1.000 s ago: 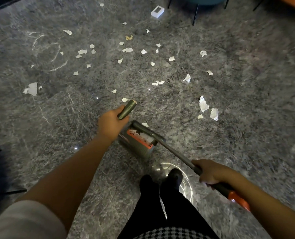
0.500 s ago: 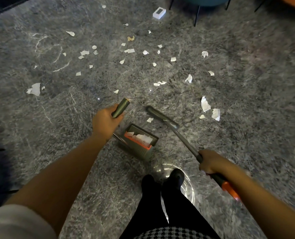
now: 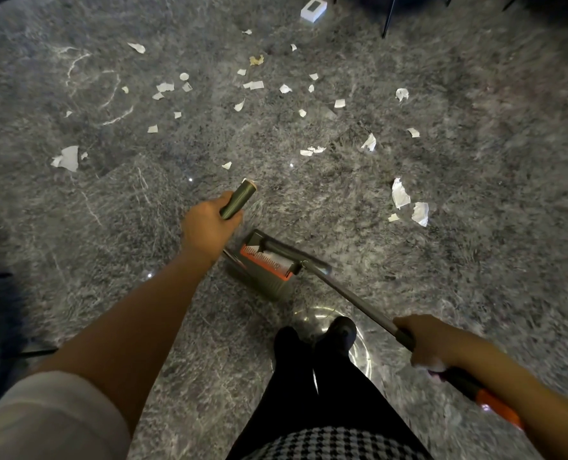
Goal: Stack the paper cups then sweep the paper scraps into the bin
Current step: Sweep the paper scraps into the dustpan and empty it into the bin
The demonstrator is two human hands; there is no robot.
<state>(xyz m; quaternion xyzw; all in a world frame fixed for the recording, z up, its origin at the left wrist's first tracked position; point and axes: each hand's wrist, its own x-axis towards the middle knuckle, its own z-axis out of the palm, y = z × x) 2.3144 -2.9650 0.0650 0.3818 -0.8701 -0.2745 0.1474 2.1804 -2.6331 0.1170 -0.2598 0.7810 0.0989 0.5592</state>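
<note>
Grey veined stone floor (image 3: 77, 260), glossy, dim light. Scattered across it ahead of the person: paper scraps (image 3: 400, 194), thickest in the far middle, two bigger pieces off to the right. A few white bits already sit inside the upright dustpan (image 3: 269, 287). No paper cups in view.

Across the pan's mouth lies the broom head (image 3: 296, 254), touching the orange lip. Judged the end of a stroke, holding a scrap in so it cannot slide back out.

Wrapped round the pan's long handle (image 3: 238, 200) near its top is the left hand (image 3: 206, 227); the tilt seems meant to keep the mouth turned toward the mess. Closed round the broom shaft (image 3: 359, 303), the right hand (image 3: 425, 343) sits where the dark grip begins, above the orange end, a hold that gives reach without stooping.

The pan sits just ahead of the black shoes (image 3: 337, 330), so each pull ends close in. Sweeping looks early: most scraps remain.

Far edge: small white box (image 3: 313, 8), thin chair legs (image 3: 387, 18) near it.
</note>
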